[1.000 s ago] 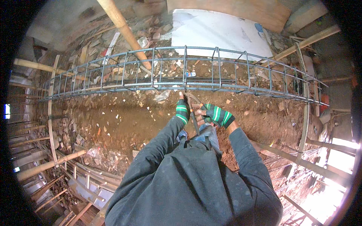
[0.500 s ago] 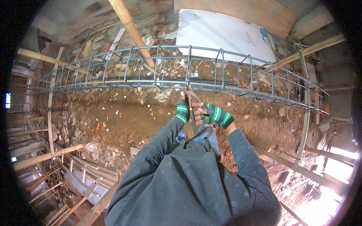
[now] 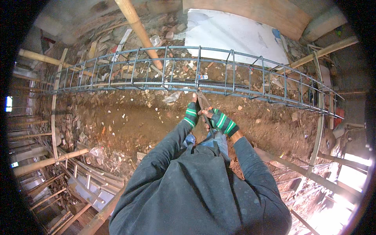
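Observation:
A long rebar cage (image 3: 219, 92) of steel bars and square stirrups runs across in front of me at hand height. My right hand (image 3: 220, 119), in a black and green striped fingerless glove, is closed around the handles of a pair of pincers (image 3: 203, 101). The pincers' head is up against the cage's near lower bar, beside a stirrup. My left hand (image 3: 191, 111), gloved alike, is closed with its fingertips at that same bar, just left of the pincers' head. What its fingers hold, if anything, is too small to make out.
Upright wooden supports (image 3: 54, 105) stand near both ends of the cage. Beyond it a slanting bamboo pole (image 3: 139, 29) and a white sheet (image 3: 231, 35) stand over rubble. Bare soil (image 3: 129, 117) lies below, with bamboo poles (image 3: 51, 162) at left.
The pincers' handles, spread apart before, are now squeezed together in my right hand, which has shifted slightly. My left hand stays at the bar. The whole view has moved a little.

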A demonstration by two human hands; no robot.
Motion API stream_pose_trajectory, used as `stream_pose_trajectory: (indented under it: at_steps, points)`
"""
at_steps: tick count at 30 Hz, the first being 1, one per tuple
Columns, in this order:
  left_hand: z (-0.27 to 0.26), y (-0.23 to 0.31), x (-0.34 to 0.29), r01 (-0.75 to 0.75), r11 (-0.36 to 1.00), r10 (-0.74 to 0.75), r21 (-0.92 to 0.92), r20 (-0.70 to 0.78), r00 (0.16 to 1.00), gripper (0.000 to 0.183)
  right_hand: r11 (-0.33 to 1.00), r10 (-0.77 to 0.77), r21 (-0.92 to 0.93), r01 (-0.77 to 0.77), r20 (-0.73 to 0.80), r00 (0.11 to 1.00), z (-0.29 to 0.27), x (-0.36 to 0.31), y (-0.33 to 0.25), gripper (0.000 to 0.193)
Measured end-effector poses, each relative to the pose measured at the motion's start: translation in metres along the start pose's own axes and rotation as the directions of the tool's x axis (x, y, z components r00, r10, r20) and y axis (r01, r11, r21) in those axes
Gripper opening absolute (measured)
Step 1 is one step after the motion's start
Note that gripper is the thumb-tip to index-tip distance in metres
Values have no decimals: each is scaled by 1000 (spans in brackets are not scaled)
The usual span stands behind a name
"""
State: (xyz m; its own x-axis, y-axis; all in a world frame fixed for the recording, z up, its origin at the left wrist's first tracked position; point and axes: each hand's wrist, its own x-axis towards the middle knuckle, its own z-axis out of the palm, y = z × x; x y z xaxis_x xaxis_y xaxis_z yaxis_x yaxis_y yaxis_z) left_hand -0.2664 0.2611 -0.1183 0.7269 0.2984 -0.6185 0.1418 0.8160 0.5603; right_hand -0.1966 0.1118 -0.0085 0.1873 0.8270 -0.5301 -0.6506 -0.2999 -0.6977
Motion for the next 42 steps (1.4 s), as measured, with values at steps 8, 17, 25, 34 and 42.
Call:
stream_pose_trajectory:
  at_steps: [8, 17, 25, 34, 42]
  points:
    - [6, 15, -9, -110, 957, 88, 268, 91, 992, 50, 916, -152, -392, 79, -159, 975, -1, 14, 22, 43]
    - [23, 15, -23, -218, 903, 196, 370, 95, 976, 52, 901, -92, -434, -1, -194, 977, -15, 10, 25, 47]
    - [14, 16, -23, -210, 909, 170, 360, 139, 976, 53, 933, -90, -359, 19, -181, 979, -14, 16, 25, 51]
    - [2, 20, -11, -124, 948, 19, 294, 336, 942, 52, 999, 29, 37, -28, -37, 999, -8, 6, 23, 44]
    - [20, 36, -14, 306, 941, -210, -140, 465, 860, 42, 993, 0, 117, -13, 115, 993, 8, -2, 40, 44]
